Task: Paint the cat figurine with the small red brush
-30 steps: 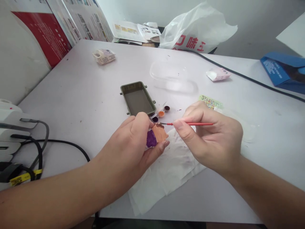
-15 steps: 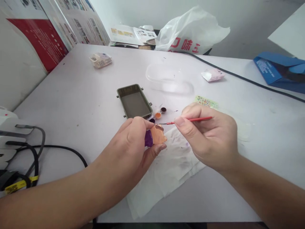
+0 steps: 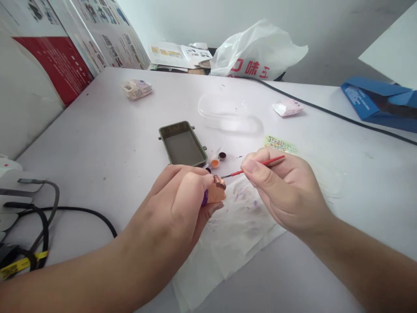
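Note:
My left hand [image 3: 182, 204] is closed around a small painted figure [image 3: 215, 194], orange with a brown patch on top and purple at its left side. Much of the figure is hidden behind my fingers. Pinched in my right hand [image 3: 283, 191] is a thin red paintbrush [image 3: 237, 172], its tip at the brown patch. Just beyond the figure stand small paint pots, one orange [image 3: 214, 163] and one dark brown [image 3: 222, 155]; a third dark one is partly covered by my left hand. Paint-stained white tissue [image 3: 241, 217] lies under both hands.
A dark green tray [image 3: 204, 157] sits behind my left hand. Farther back are a clear plastic container [image 3: 228, 108], two small packets and a white plastic bag [image 3: 257, 48]. A black cable [image 3: 319, 111] crosses the back right near a blue box [image 3: 361, 104]. Cables lie at left.
My left hand has turned the figure, so less purple and more of the brown patch shows. The brush tip has shifted slightly down and right. The whole view has moved a little.

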Available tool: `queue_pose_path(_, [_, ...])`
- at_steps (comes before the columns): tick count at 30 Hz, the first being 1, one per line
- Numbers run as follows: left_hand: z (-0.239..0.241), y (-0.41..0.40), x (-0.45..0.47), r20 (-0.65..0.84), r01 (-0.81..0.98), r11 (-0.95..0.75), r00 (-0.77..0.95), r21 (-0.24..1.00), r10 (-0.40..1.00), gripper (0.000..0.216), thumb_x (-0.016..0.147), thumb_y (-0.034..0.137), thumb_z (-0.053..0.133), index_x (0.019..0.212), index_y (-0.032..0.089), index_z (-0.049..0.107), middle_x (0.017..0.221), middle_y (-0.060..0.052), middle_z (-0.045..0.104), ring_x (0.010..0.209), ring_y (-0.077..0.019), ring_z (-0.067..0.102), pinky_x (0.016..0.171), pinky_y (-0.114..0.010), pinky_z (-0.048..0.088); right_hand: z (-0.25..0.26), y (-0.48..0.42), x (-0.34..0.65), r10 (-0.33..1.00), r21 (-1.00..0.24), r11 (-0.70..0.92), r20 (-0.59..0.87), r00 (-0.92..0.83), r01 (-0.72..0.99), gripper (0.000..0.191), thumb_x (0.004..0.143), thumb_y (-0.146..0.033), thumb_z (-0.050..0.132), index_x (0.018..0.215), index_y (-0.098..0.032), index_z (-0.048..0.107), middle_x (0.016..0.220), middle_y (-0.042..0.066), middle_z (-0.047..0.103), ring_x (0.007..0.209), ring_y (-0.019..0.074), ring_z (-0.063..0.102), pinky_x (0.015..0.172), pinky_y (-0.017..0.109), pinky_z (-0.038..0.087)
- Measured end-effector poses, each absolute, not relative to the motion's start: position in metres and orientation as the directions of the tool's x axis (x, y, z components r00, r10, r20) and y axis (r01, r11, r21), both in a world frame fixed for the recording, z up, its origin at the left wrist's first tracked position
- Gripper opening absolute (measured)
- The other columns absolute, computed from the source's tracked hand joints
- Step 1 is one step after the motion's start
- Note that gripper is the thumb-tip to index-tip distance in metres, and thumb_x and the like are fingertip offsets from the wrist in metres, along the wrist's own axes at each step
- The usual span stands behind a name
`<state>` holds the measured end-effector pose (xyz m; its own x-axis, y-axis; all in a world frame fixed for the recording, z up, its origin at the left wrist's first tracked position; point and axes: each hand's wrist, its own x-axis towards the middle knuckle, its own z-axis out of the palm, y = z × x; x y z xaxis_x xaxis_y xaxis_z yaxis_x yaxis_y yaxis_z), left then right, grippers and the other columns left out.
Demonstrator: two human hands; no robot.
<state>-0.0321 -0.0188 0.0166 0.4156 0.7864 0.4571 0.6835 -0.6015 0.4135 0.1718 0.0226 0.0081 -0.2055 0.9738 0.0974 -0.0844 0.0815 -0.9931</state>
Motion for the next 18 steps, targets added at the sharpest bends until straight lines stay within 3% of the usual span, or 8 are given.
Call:
queue_pose_path(6, [0.0154,-0.0183,-0.0326,0.46,0.692,-0.597,0.409,0.406,0.788,0.028,0.09,0.005,0.061,0.088,0.025,0.041,0.089,0.0,0.064,0.097,-0.0179,0.063,0.085,-0.036,0.057,0.0098,0.0216,0.1736,0.961,-0.987,0.134,0.152,-0.231,-0.09,0.011,0.089,-0.029,0.072,0.08,-0.023,0.073,0.063,-0.003,0.055,0.06,0.0097,0.049,0.056,0.025,0.041])
queue_pose_path(11, [0.0151,-0.0187,-0.0324,0.462,0.697,-0.602,0.417,0.39,0.782,0.021,0.092,0.008,0.061,0.094,0.025,0.048,0.091,-0.002,0.067,0.095,-0.0195,0.063,0.082,-0.038,0.057,0.0095,0.0223,0.1744,0.958,-0.982,0.178,0.187,-0.219,-0.061,0.014,0.088,-0.028,0.073,0.076,-0.022,0.07,0.062,-0.003,0.053,0.059,0.0103,0.047,0.052,0.025,0.04])
queue_pose_path(18, [0.0157,-0.0202,-0.0335,0.46,0.704,-0.609,0.433,0.364,0.775,0.022,0.091,0.007,0.063,0.094,0.023,0.048,0.093,-0.004,0.066,0.097,-0.0193,0.059,0.085,-0.037,0.055,0.0148,0.0175,0.1713,0.93,-0.942,0.33,0.311,-0.197,0.069,0.011,0.086,-0.022,0.073,0.076,-0.022,0.07,0.066,-0.002,0.062,0.064,0.0122,0.058,0.058,0.027,0.048])
